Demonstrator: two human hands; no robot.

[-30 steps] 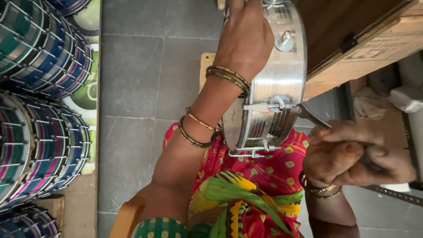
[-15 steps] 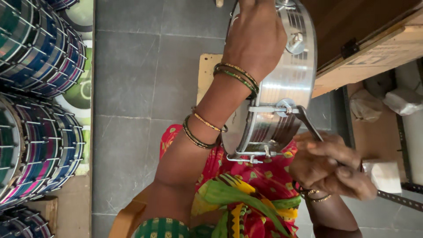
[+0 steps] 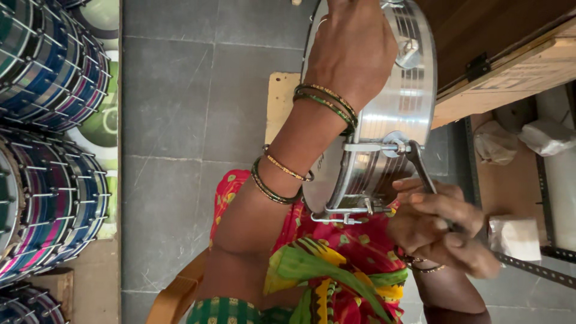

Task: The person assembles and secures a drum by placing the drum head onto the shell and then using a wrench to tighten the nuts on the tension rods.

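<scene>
— So, where does the metal drum (image 3: pixel 390 108) sit?

— On its side over the person's lap, just above the red, green and yellow cloth (image 3: pixel 336 270), its silver shell turned to the right and its flat head turned left toward the forearm.

— What is the left hand (image 3: pixel 351 51) doing?

— It lies across the top of the drum, palm down, fingers curled over the far rim and wrapped on it. Green and gold bangles (image 3: pixel 327 102) ring the wrist just below the drum's edge, and a second set sits lower on the forearm.

— And the right hand (image 3: pixel 441 231)?

— It is below the drum, to its lower right, fingers closed tight round the handle of a dark wrench (image 3: pixel 420 165). The wrench runs up from the fist to a tuning lug (image 3: pixel 393 146) on the drum's side, and its head touches that lug.

— What stands round the drum?

— Left of it, well apart across the grey tiled floor (image 3: pixel 174 120), a stack of striped blue, pink and white drums (image 3: pixel 51 156) fills the edge. Right of it, close by, a wooden box (image 3: pixel 510 60) with a dark hinge; below that, a white wrapped packet (image 3: pixel 513 237) beside the fist. A pale board (image 3: pixel 281 102) shows behind the forearm, just left of the drum.
</scene>
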